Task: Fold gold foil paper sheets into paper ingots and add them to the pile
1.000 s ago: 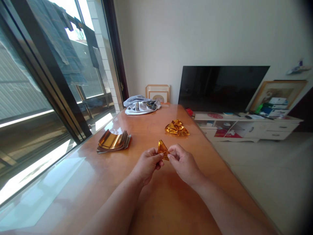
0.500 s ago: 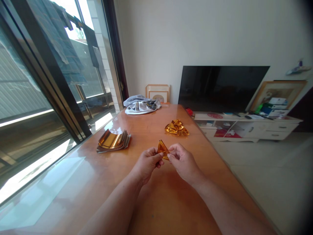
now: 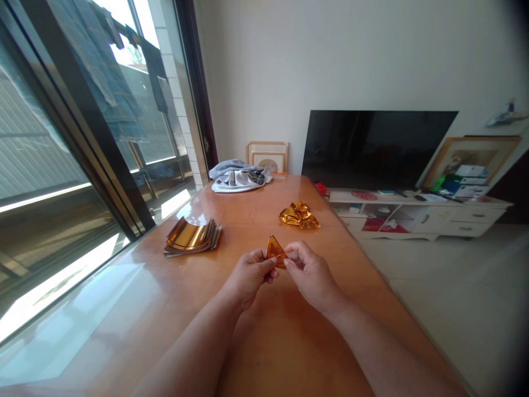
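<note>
Both my hands meet over the middle of a glossy wooden table (image 3: 124,309). My left hand (image 3: 248,275) and my right hand (image 3: 311,274) each pinch one side of a small folded piece of gold foil paper (image 3: 274,249), which sticks up between the fingertips as a triangle. Farther along the table lies a small heap of folded gold foil pieces (image 3: 298,215). To the left, a stack of flat gold foil sheets (image 3: 190,237) lies with its top sheet curling upward.
A bundle of grey-white cloth (image 3: 238,177) lies at the table's far end, with a picture frame (image 3: 267,157) behind it. A large sliding window (image 3: 61,138) runs along the left. A television (image 3: 376,149) stands on a low white cabinet (image 3: 421,218) to the right.
</note>
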